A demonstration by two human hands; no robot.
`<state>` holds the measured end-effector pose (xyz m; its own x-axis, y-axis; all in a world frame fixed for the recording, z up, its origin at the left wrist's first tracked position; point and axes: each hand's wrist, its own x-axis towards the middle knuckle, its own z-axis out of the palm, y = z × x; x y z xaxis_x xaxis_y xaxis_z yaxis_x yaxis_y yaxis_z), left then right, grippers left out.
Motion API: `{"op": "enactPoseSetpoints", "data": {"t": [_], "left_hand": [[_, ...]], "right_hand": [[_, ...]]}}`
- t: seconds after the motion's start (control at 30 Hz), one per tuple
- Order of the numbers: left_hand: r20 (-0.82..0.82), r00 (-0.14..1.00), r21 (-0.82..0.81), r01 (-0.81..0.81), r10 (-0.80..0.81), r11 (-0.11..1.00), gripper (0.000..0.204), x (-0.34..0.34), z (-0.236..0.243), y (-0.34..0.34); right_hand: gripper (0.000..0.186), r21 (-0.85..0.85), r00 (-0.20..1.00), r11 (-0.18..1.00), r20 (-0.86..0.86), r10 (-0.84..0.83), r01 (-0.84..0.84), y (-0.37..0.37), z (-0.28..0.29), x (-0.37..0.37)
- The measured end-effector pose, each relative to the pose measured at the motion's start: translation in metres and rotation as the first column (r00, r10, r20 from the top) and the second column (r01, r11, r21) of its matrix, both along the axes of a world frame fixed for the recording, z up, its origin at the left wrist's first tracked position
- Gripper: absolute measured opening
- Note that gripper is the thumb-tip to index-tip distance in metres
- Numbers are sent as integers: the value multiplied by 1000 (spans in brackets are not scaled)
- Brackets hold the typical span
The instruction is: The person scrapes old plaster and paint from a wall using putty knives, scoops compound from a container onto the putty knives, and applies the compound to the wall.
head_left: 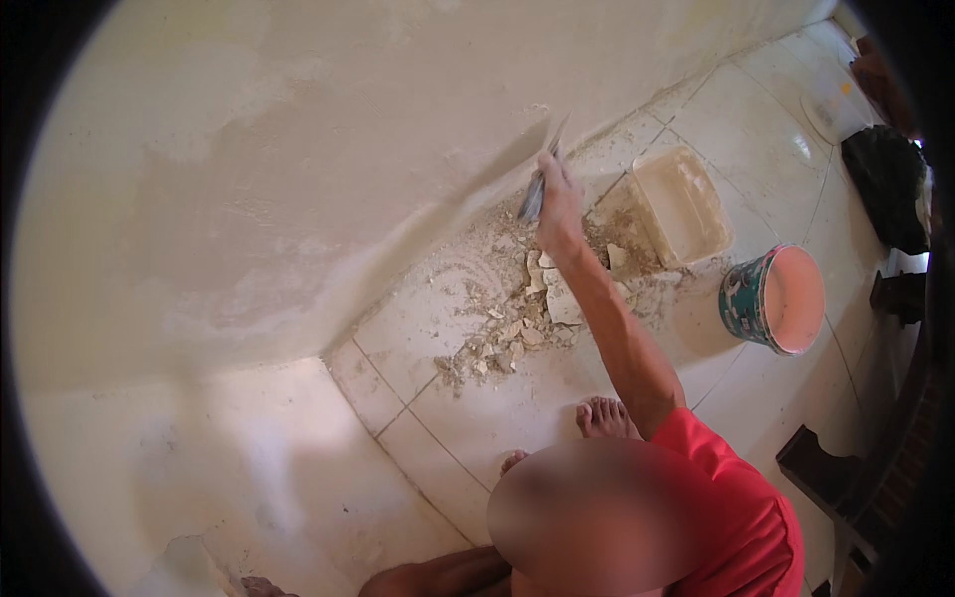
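My right hand [558,204], at the end of an arm in a red sleeve, grips a metal scraper [530,199], slightly blurred, by the foot of the plastered wall [249,179]. Broken plaster flakes and grit [527,333] lie on the floor below and left of that arm. Right of the hand sits a mud-smeared rectangular tub [681,204]. What looks like part of my left hand [267,587] shows at the bottom left edge, too cut off to read.
A teal bucket [741,303] with a pink inside stands on the white tiles [418,468]. At right are a translucent container [831,104], a black bag [880,189] and dark wooden furniture [801,458]. My bare foot [607,418] is on the floor; a blurred patch covers the bottom centre.
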<state>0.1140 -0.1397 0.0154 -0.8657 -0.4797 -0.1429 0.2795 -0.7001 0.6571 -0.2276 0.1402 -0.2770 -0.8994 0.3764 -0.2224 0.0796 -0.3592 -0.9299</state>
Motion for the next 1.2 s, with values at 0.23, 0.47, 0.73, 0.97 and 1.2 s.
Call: {"op": "enactPoseSetpoints", "data": {"t": [0.23,0.47,0.73,0.97,1.2], "left_hand": [[2,1000,-59,28,-28,998,33,-3,0,3],[18,997,4,-74,74,997,29,-7,-5,6],[-20,998,41,56,-55,998,27,-9,1,7],[8,1000,83,11,-12,996,25,-20,-3,13],[-102,992,95,79,-69,992,26,-14,-5,12]], "right_hand": [[54,69,980,980,-57,190,-186,-42,33,22],[62,83,982,979,-18,186,-184,-27,21,51],[44,85,997,996,-73,18,-12,-3,23,7],[63,349,923,876,-70,377,-332,-44,24,54],[63,413,991,909,-135,8,49,-18,-14,-23]]}}
